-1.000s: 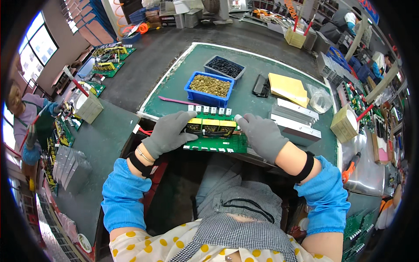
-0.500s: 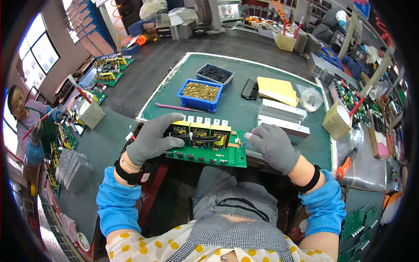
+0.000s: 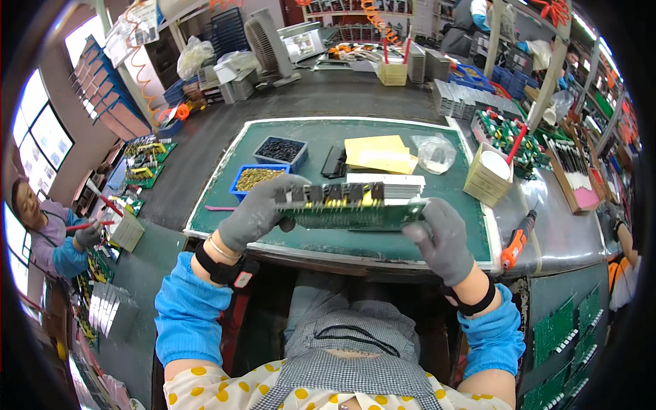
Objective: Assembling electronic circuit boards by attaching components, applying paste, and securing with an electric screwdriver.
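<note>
A green circuit board (image 3: 352,217) is raised over the near side of the green work mat, tilted so that its row of black components faces up. My gloved left hand (image 3: 263,213) is closed on its left end. At the right end my gloved right hand (image 3: 444,239) grips the corner between thumb and fingers. Directly behind the board lies a silver finned heatsink (image 3: 403,181), partly covered by it. Yellow sheets (image 3: 376,152) and a flat black case (image 3: 333,162) lie beyond. Left of these are a blue bin of brass-coloured small parts (image 3: 256,179) and a bin of black pieces (image 3: 281,149).
A clear plastic bag (image 3: 434,152) lies at the mat's far right. Beside the mat stand a box-like holder with a red stick (image 3: 488,176) and an orange power screwdriver (image 3: 519,240). Several boards (image 3: 555,331) lie lower right. At left, a co-worker (image 3: 58,229) holds a red stick.
The board has been lifted and tipped from its flat, component-side view to nearly edge-on. My right hand has come onto its right end. The whole view has shifted.
</note>
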The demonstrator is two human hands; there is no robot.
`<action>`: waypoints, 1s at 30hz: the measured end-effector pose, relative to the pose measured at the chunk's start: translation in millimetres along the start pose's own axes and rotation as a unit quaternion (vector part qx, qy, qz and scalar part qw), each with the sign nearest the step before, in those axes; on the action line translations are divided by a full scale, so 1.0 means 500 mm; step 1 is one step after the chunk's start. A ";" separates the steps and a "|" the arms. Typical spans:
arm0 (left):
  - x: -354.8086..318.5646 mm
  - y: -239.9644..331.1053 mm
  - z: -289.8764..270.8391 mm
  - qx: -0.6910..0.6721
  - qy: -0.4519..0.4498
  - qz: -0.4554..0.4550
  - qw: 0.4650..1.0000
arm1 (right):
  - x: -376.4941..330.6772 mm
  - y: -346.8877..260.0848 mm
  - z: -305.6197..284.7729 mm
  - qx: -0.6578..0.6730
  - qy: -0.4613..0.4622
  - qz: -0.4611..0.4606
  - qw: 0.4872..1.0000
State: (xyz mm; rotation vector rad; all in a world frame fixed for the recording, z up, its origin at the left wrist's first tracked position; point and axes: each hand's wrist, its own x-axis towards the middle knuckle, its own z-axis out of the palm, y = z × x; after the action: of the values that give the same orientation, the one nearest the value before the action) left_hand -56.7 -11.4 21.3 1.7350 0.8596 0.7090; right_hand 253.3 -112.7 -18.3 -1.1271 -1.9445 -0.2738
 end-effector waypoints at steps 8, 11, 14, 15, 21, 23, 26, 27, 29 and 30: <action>0.173 0.077 0.043 -0.003 -0.099 0.008 0.995 | 0.063 0.056 -0.108 0.203 0.069 0.221 0.951; 0.219 0.073 0.061 -0.057 -0.060 -0.050 0.995 | 0.081 0.081 -0.120 0.306 0.100 0.294 0.900; 0.242 0.073 0.057 -0.113 -0.120 -0.084 0.983 | 0.073 0.107 -0.116 0.320 0.101 0.334 0.881; 0.243 0.072 0.056 -0.162 -0.164 -0.087 0.969 | 0.068 0.117 -0.113 0.330 0.101 0.335 0.877; 0.244 0.060 0.065 0.152 -0.182 -0.133 0.962 | 0.032 0.162 -0.061 0.450 0.092 0.514 0.724; 0.251 0.056 0.074 0.185 -0.176 -0.143 0.956 | 0.022 0.175 -0.045 0.480 0.092 0.511 0.707; 0.266 0.049 0.084 0.197 -0.157 -0.167 0.953 | 0.015 0.200 -0.029 0.509 0.095 0.541 0.663; 0.270 0.047 0.086 0.189 -0.171 -0.169 0.952 | 0.013 0.209 -0.027 0.507 0.100 0.574 0.635; 0.278 0.041 0.091 0.185 -0.198 -0.181 0.945 | 0.008 0.220 -0.023 0.533 0.102 0.573 0.615; 0.280 0.039 0.091 0.181 -0.196 -0.175 0.947 | 0.005 0.223 -0.021 0.540 0.112 0.592 0.587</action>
State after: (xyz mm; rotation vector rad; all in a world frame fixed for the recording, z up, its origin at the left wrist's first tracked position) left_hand 63.6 75.1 34.7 1.8860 1.0207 -0.0425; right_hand 347.1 -53.2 -33.8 -1.1002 -0.4586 1.2674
